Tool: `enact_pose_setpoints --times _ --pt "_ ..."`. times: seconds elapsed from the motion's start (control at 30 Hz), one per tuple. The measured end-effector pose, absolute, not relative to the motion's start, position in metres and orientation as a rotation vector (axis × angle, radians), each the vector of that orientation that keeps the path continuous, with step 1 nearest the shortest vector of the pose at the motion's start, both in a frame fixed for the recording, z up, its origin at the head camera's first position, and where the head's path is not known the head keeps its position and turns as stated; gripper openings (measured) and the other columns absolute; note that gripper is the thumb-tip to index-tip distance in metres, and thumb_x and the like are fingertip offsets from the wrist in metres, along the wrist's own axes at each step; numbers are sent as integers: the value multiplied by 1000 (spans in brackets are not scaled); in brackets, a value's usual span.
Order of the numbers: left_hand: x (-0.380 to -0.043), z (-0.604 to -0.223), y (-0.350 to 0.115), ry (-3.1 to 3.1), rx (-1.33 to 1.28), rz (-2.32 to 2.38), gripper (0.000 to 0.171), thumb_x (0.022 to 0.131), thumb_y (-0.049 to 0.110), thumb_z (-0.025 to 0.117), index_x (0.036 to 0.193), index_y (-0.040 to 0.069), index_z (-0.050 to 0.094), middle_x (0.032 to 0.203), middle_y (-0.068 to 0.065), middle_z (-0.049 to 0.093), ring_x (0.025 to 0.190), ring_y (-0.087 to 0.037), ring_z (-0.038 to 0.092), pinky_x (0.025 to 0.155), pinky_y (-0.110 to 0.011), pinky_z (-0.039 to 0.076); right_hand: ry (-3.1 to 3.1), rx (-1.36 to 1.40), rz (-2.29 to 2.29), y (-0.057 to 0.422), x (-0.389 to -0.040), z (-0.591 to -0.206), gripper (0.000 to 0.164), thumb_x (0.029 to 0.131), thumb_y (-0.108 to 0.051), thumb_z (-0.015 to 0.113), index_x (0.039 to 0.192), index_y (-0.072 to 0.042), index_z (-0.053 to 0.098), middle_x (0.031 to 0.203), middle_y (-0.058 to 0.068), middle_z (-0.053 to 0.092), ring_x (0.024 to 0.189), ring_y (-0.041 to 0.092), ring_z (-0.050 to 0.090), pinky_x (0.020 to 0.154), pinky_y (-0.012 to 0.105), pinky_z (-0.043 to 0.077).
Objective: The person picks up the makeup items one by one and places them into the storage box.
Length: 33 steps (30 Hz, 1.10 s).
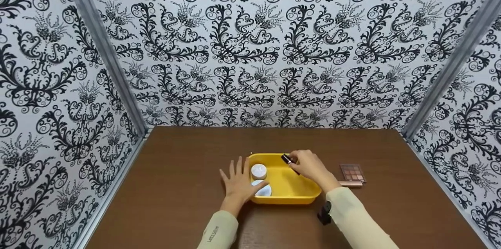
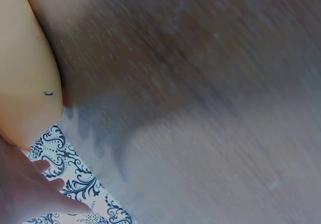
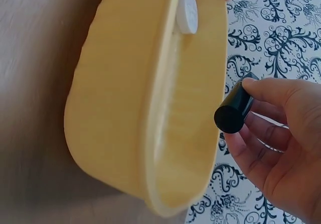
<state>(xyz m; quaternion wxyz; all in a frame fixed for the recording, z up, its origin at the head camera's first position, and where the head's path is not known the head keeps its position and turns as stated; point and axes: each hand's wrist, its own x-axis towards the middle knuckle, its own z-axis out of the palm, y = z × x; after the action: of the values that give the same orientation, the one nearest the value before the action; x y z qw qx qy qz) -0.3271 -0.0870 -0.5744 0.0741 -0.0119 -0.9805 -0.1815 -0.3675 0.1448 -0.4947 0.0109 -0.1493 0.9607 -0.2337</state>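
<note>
A yellow plastic tray (image 1: 285, 201) stands on the brown table. Inside it, at the left end, are two round white containers (image 1: 258, 170), one behind the other. My left hand (image 1: 238, 186) is spread over the tray's left rim, its thumb reaching across the nearer white container (image 1: 266, 191). Over the tray's right part, my right hand (image 1: 311, 165) pinches a black lipstick tube (image 3: 235, 106) between thumb and fingers. The tube is tilted and shows a thin silver band in the head view. In the left wrist view, the tray's yellow wall (image 2: 30, 58) rises beside the left hand (image 2: 30, 194).
Right of the tray lies an eyeshadow palette (image 1: 352, 172) with several pans. A slim pinkish tube (image 1: 352, 183) lies just in front of it, partly hidden by the right forearm. Patterned walls (image 1: 258, 84) enclose the table's back and sides.
</note>
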Motion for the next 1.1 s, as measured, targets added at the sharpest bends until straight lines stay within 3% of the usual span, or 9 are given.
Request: enact_pose_setpoints --times 0.37,0.57,0.77,1.1 --pt "-325 -573 -88 -2964 -37 -519 109 76 82 57 159 19 25 165 -12 26 152 -41 22 116 -75 11 2935 -441 -742 129 -370 -510 28 91 -18 73 117 -9 73 98 6 73 81 14 62 77 34 56" --pt "-324 -573 -87 -2962 -41 -512 109 76 83 56 159 18 26 165 -12 28 152 -42 22 115 -76 11 2884 -420 -789 121 -371 -518 23 91 -15 72 113 -8 73 94 5 71 73 13 58 67 27 51" --pt "-325 -574 -86 -2923 -51 -496 109 74 81 60 157 16 30 162 -14 32 150 -42 27 114 -76 14 2919 -411 -790 115 -371 -526 17 88 -13 75 103 -6 75 88 4 72 74 13 60 66 28 53" --pt "-326 -571 -87 -2936 -44 -499 110 75 81 60 158 17 28 164 -13 30 151 -42 24 115 -76 11 2905 -408 -768 103 -372 -537 17 89 -13 74 104 -4 74 87 6 70 70 14 58 62 27 51"
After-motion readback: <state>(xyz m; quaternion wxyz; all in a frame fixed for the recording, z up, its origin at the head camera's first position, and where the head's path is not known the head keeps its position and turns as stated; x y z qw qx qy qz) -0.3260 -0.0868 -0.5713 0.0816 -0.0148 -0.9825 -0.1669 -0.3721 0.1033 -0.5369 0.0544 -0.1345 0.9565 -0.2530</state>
